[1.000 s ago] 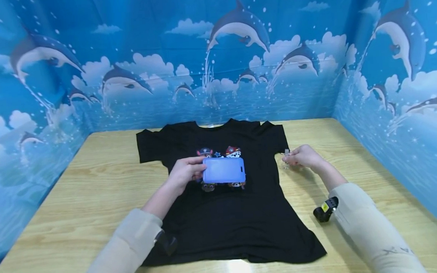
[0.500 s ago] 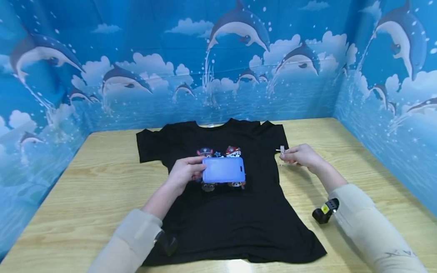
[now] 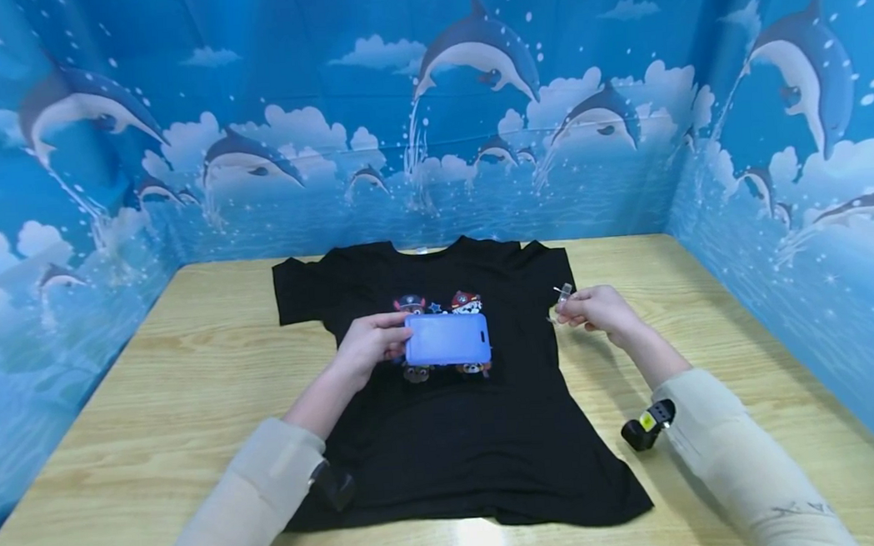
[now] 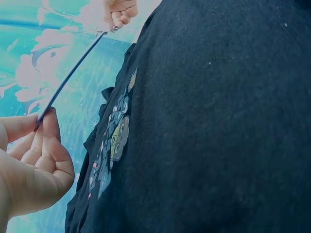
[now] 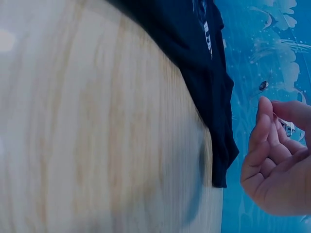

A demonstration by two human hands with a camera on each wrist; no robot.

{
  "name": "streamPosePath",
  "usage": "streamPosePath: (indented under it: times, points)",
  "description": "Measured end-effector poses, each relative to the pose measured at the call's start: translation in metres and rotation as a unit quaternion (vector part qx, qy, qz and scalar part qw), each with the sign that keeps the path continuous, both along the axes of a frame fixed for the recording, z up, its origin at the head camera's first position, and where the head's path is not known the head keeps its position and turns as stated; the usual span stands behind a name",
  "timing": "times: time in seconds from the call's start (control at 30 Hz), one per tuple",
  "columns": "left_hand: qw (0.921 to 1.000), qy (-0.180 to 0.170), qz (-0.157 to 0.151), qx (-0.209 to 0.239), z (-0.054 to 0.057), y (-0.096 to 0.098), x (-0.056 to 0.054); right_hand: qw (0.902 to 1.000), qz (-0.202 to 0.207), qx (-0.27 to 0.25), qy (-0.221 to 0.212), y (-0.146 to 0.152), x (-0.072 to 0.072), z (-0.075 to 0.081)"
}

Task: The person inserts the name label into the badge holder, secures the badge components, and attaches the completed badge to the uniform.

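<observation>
Fingers and thumb of the left hand [image 3: 369,344] pinch one end of a blue badge holder [image 3: 447,339] above the printed black T-shirt [image 3: 447,443]; the right hand [image 3: 599,310] pinches a small badge clip [image 3: 563,293] near its sleeve [image 3: 545,270]. The holder looks light, thin and stiff, perhaps slick, so its edges suit gripping; fingers cover one end, and the clip's build is too small to read

Violet-blue card holder [image 3: 447,339], black T-shirt [image 3: 455,439] with multicoloured cartoon print [image 3: 466,304], dolphin-patterned blue backdrop [image 3: 295,39]
</observation>
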State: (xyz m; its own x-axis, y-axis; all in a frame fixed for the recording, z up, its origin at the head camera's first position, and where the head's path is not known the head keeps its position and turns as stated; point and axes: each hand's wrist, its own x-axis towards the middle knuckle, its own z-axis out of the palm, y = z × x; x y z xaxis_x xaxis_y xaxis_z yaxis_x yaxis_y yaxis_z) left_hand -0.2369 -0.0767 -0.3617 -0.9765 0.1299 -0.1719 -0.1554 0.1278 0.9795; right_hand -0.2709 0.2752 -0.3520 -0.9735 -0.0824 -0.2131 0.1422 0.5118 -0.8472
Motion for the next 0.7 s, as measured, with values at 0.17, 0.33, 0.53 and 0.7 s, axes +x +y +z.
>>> streamPosePath:
  times: [0.17, 0.33, 0.53, 0.7]
  points:
    - [1.0, -0.001, 0.0, 0.004, 0.0, 0.002, 0.0, 0.9986, -0.017, -0.049, -0.004, -0.007, 0.001, 0.002]
    - [1.0, -0.004, -0.001, 0.008, 0.0, 0.002, -0.001, 0.9951, -0.036, -0.091, -0.01, -0.018, 0.005, 0.006]
    - [0.9999, -0.008, 0.006, 0.014, 0.0, 0.003, -0.001, 0.9941, -0.055, -0.092, -0.014, -0.031, 0.008, 0.007]
    - [0.9998, -0.009, 0.007, 0.018, 0.0, 0.002, 0.0, 0.9932, -0.063, -0.096, -0.02, -0.038, 0.009, 0.005]
